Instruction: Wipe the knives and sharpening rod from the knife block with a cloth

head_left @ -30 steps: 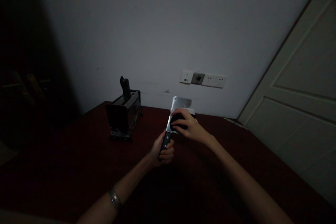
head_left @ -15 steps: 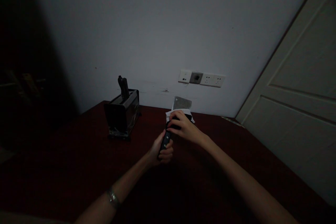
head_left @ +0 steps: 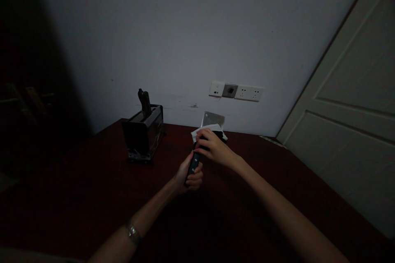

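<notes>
My left hand (head_left: 189, 174) is closed around the black riveted handle of a cleaver (head_left: 212, 119). The broad metal blade points away from me toward the wall, with a small hole at its far corner. My right hand (head_left: 212, 146) is bent over the near part of the blade, its fingers pinching a white and black cloth (head_left: 211, 128) that lies across the metal. Cloth and fingers hide the lower blade. To the left stands a knife block (head_left: 143, 131) with black handles sticking up from its top.
The dark red table (head_left: 173, 131) runs up to a pale wall. Sockets (head_left: 236, 91) are set in the wall behind the blade. A white panelled door (head_left: 348, 102) rises at the right, and a thin strip (head_left: 273, 141) lies near the table's right edge.
My right hand and the cloth have shifted slightly up and left along the blade; the cloth's folds look different. My left hand keeps its grip on the handle.
</notes>
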A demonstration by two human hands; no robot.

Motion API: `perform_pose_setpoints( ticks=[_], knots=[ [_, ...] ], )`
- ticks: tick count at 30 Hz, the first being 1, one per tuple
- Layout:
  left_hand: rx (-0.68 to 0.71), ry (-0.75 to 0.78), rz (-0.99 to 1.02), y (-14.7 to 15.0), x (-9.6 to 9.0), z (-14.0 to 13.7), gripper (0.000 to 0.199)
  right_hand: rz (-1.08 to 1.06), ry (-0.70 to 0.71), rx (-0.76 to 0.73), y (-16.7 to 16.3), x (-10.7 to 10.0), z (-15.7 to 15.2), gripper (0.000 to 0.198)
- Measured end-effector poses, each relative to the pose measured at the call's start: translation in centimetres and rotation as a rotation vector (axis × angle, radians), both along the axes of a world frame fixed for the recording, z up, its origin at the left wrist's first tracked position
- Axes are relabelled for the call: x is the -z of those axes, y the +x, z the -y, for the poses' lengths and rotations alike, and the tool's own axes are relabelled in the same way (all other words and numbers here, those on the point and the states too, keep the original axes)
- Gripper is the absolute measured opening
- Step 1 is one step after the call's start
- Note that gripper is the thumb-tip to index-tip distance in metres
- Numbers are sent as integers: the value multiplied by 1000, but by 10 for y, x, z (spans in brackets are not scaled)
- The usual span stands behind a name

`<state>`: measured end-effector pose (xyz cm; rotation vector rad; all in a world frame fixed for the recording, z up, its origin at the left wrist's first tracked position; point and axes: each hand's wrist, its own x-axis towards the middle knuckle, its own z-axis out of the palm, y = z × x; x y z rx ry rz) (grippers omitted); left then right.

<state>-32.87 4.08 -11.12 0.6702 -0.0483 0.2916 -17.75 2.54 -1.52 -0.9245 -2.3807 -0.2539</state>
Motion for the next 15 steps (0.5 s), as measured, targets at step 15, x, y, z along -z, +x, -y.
perform_pose_setpoints(
  ticks=[15],
  knots=[
    [2, -23, -16, -2, -8, 1, 57, -77, 0, -29, -1, 1, 1, 11]
  ],
)
